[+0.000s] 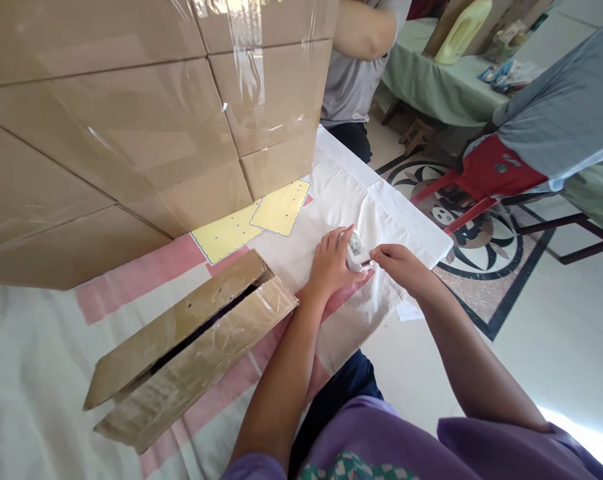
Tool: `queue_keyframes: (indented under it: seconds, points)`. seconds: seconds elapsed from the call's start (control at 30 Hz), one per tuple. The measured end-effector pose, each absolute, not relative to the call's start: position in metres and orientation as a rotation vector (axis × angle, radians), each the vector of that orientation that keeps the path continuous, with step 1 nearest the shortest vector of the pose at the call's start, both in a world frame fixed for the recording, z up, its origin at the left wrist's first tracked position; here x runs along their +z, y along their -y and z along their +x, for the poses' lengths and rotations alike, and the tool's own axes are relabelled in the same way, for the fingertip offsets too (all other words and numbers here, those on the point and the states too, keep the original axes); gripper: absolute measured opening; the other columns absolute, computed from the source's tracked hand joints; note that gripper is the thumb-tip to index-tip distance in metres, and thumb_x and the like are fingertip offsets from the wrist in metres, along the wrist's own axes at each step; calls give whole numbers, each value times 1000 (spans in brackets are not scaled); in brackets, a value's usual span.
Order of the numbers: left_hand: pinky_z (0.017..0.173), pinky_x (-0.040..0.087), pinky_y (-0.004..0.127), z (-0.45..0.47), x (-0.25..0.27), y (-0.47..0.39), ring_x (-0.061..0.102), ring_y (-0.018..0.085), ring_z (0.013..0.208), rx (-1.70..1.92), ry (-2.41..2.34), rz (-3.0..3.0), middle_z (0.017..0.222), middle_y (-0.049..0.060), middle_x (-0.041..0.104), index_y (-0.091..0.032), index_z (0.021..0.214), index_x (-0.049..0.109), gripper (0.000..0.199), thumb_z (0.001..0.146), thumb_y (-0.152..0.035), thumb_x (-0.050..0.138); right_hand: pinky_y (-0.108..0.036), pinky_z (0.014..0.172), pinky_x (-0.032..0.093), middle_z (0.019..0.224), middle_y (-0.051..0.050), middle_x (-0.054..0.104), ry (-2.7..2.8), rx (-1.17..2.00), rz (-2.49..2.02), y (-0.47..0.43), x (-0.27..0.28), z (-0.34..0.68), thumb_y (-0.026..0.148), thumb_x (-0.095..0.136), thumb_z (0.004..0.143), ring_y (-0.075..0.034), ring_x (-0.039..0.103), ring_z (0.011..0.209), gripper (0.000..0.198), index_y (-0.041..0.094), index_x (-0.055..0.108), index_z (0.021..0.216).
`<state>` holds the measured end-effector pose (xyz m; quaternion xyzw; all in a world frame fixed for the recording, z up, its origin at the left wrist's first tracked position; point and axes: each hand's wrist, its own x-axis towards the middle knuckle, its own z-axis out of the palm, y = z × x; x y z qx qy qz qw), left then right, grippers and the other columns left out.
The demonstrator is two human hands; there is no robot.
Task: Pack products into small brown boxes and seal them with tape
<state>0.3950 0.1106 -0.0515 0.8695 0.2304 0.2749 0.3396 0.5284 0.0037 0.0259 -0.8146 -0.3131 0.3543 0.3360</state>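
Inspection: clasping small white item (356,247) w/ L hand (332,261), apparently pinching its edge w/ R hand (397,263); holding it btwn both. Risk: poss. slipping off table (354,327) edge near R hand, from pulling too hard w/ R or loosening L grip.

No legible text, no readable labels, brands, numbers or signs
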Motion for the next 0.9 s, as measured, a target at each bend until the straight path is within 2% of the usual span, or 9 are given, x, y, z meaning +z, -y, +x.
queue_keyframes:
  seconds: [0.13, 0.27, 0.4, 0.6, 0.9]
  points:
    - [119, 35, 48, 395, -51, -111, 40, 32, 144, 712, -591, 2256, 154, 11, 44, -29, 156, 25, 105, 72, -48, 84, -30, 61, 29, 64, 0, 49, 777, 947, -2132, 4, 22, 521, 59, 64, 75, -14, 40, 65, 40, 19, 58, 69]
    - [118, 36, 48, 395, -51, -111, 40, 33, 144, 716, -587, 2241, 155, 12, 43, -28, 156, 26, 100, 76, -53, 80, -30, 58, 26, 59, 3, 41, 699, 924, -2130, 12, 14, 512, 58, 65, 74, -12, 34, 60, 40, 20, 55, 66]
    - [116, 37, 49, 395, -52, -111, 40, 33, 144, 706, -592, 2238, 155, 13, 43, -26, 157, 27, 97, 78, -56, 76, -30, 58, 28, 57, 2, 44, 602, 966, -2052, 17, 12, 508, 57, 69, 72, -12, 36, 59, 41, 21, 53, 63]
    - [116, 37, 46, 395, -53, -111, 40, 32, 143, 720, -594, 2247, 155, 12, 44, -26, 157, 27, 102, 74, -50, 81, -30, 58, 26, 54, 3, 41, 505, 1060, -1956, 21, 10, 508, 49, 69, 73, -12, 35, 56, 37, 22, 50, 59]
    - [114, 37, 45, 395, -55, -111, 42, 31, 142, 774, -589, 2249, 153, 12, 47, -24, 157, 29, 96, 77, -50, 78, -30, 58, 27, 56, 2, 46, 470, 1070, -1939, 27, 0, 506, 53, 67, 77, -13, 37, 58, 37, 21, 53, 64]
